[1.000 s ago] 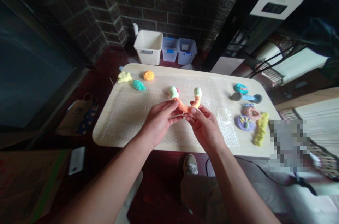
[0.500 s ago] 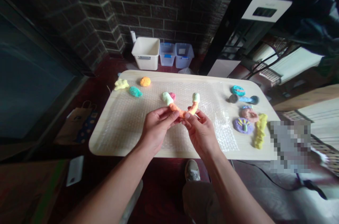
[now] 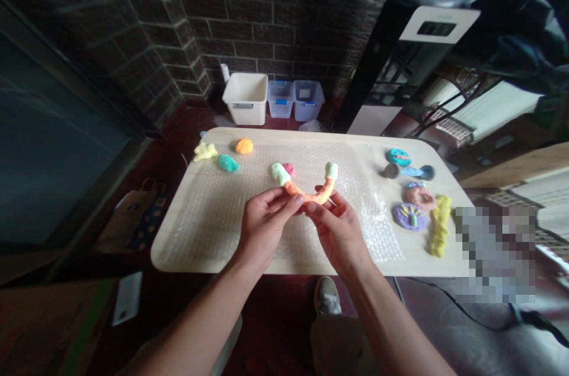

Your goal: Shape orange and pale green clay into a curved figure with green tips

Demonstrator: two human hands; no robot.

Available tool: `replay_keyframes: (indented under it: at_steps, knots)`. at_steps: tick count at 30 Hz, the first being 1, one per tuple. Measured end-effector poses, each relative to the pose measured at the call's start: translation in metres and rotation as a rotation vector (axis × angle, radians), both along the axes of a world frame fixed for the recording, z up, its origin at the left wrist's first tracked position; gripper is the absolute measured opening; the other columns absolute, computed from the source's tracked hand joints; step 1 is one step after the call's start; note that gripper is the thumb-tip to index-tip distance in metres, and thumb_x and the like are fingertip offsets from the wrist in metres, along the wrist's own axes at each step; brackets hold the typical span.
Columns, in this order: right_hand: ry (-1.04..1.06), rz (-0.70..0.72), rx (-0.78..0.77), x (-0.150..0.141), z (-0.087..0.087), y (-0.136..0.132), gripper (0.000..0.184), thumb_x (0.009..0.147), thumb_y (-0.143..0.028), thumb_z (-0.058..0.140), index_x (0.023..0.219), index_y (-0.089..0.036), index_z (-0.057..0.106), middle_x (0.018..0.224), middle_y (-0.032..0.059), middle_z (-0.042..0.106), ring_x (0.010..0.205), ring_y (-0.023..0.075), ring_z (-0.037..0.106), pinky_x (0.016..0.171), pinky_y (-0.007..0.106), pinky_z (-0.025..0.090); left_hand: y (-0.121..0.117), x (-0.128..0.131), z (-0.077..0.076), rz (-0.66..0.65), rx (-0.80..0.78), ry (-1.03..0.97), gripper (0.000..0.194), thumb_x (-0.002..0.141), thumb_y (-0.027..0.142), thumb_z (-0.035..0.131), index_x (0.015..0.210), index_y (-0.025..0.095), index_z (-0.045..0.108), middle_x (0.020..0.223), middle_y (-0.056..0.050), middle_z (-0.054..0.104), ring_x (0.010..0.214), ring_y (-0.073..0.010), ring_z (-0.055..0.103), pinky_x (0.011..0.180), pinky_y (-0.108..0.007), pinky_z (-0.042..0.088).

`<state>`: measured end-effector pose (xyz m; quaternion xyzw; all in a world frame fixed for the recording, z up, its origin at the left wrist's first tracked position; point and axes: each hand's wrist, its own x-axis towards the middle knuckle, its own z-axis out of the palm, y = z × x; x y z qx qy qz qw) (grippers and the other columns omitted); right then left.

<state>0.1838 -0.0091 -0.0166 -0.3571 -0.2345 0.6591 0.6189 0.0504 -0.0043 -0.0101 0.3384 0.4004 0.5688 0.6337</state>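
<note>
Between my hands is a U-shaped clay piece point(image 3: 326, 189), an orange curved strip with a pale green knob on each upright end. My left hand point(image 3: 267, 222) pinches the strip's lower left part, thumb in front. Near the bottom of the curve, my right hand point(image 3: 335, 222) grips it with thumb and fingers. Both hands hover over bubble wrap point(image 3: 213, 216) spread on the pale wooden table point(image 3: 166, 254). Behind the left knob, a pink-red clay lump point(image 3: 288, 169) shows in part.
At the table's far left lie a yellow clay shape point(image 3: 205, 152), a green lump point(image 3: 228, 163) and an orange lump point(image 3: 244, 146). Several clay figures, including a blue-grey dumbbell shape point(image 3: 409, 172) and a purple disc point(image 3: 410, 216), lie right. Bins point(image 3: 245, 112) stand behind the table.
The whole scene has shifted lower in view as the camera tilted up. My hands keep hold of the clay piece, and my right thumb has slid slightly lower and left along the curve.
</note>
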Motion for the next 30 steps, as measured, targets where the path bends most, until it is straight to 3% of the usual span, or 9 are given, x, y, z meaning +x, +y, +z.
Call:
replay_keyframes:
  at_steps: [10,18,24,30]
  knots:
    - [-0.124,-0.056,0.052,0.001,-0.007,0.001,0.05,0.063,-0.021,0.099,0.102,-0.02,0.068,0.082,-0.0018,0.076,0.068,0.0121,0.068,0.07,0.026,0.059,0.001,0.002,0.0,0.008,-0.048,-0.033,0.027,0.073,0.028,0.094,0.087,0.01,0.079,0.084,-0.007,0.08,0.076,-0.0143,0.074,0.08,-0.026,0.06]
    - [-0.172,-0.065,0.09,0.002,-0.008,0.0,0.05,0.066,-0.024,0.098,0.104,-0.023,0.065,0.081,-0.0025,0.074,0.066,0.0124,0.066,0.068,0.027,0.058,-0.001,0.001,-0.001,-0.025,-0.014,-0.012,0.024,0.077,0.028,0.091,0.089,0.011,0.079,0.085,-0.008,0.081,0.078,-0.0149,0.074,0.082,-0.026,0.059]
    - [-0.113,-0.049,0.074,0.003,0.0,0.001,0.047,0.068,-0.025,0.097,0.104,-0.021,0.066,0.077,-0.0037,0.073,0.064,0.0106,0.063,0.066,0.025,0.055,0.0,0.001,-0.001,-0.058,0.019,-0.031,0.025,0.079,0.027,0.09,0.097,0.013,0.08,0.1,-0.01,0.081,0.091,-0.0176,0.075,0.09,-0.029,0.058]
    - [-0.122,-0.038,0.087,0.003,0.001,0.0,0.049,0.068,-0.026,0.097,0.105,-0.021,0.066,0.076,-0.0036,0.073,0.063,0.0108,0.063,0.066,0.025,0.054,0.0,0.001,-0.001,-0.023,0.03,0.015,0.026,0.075,0.028,0.092,0.092,0.012,0.08,0.093,-0.01,0.081,0.083,-0.0187,0.075,0.083,-0.029,0.058]
